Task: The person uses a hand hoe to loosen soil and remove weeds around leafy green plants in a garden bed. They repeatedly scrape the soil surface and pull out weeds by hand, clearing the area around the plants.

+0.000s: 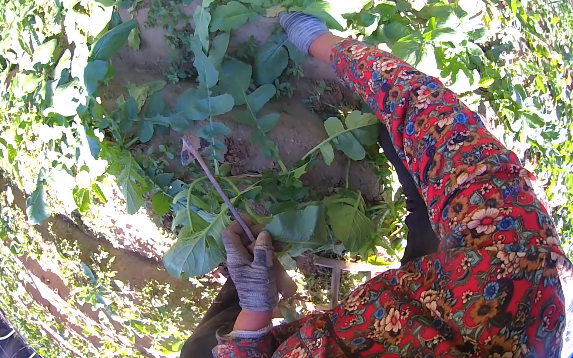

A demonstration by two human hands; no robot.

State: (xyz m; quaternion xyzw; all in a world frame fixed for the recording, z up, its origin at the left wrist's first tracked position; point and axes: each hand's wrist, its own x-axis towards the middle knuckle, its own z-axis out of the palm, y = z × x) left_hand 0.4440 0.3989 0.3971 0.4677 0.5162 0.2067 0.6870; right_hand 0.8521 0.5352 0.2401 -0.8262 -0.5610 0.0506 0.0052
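Note:
My left hand (252, 274), in a grey knit glove with bare fingertips, grips the thin shaft of a small bladed hand tool (214, 182). Its blade points away from me and rests among lobed leaves close to the soil; the exact blade shape is hard to make out. Broad green leaves (297, 226) lie against and beside this hand. My right hand (303, 30), gloved the same way, reaches far forward into leafy plants (232, 15). A leaf covers part of its fingers, so whether they hold anything is hidden.
Bare soil (289, 128) shows between the leafy plants ahead. Close to my knees is a round rim with a leg, perhaps a low stool (334, 278). Sunlit low greenery (538, 100) spreads to the right. A dark edge with pale hoops (17, 356) runs along the lower left.

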